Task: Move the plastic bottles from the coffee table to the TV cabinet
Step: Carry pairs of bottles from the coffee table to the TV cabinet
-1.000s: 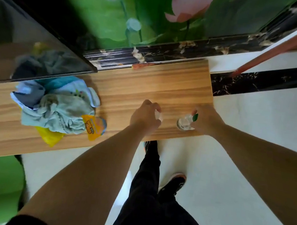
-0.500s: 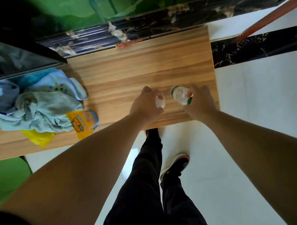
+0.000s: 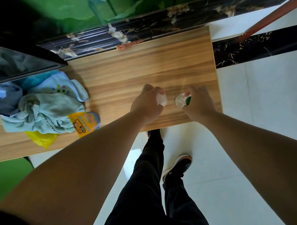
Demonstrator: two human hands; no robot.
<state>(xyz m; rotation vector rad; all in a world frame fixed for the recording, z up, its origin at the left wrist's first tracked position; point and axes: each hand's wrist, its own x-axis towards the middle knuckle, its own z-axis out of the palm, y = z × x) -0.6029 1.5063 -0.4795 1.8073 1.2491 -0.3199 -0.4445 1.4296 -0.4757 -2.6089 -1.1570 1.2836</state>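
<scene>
I look straight down at the wooden TV cabinet top (image 3: 149, 62). My left hand (image 3: 147, 104) is closed around a white plastic bottle (image 3: 161, 99), most of it hidden by the fingers. My right hand (image 3: 198, 104) grips a clear plastic bottle with a green label (image 3: 182, 100), seen end-on. Both bottles are low over the cabinet's right front part, side by side; whether they touch the wood I cannot tell.
A heap of light blue towels (image 3: 39, 103) with yellow and orange packets (image 3: 84, 123) lies on the cabinet's left part. The dark TV screen (image 3: 16, 64) stands at the back left. A black marble ledge (image 3: 135, 29) runs behind. My legs (image 3: 154, 187) stand on white floor tiles.
Both hands stayed closed on their bottles over the cabinet's right end. The clear bottle tipped and shifted slightly in my right hand. The camera view swung a little.
</scene>
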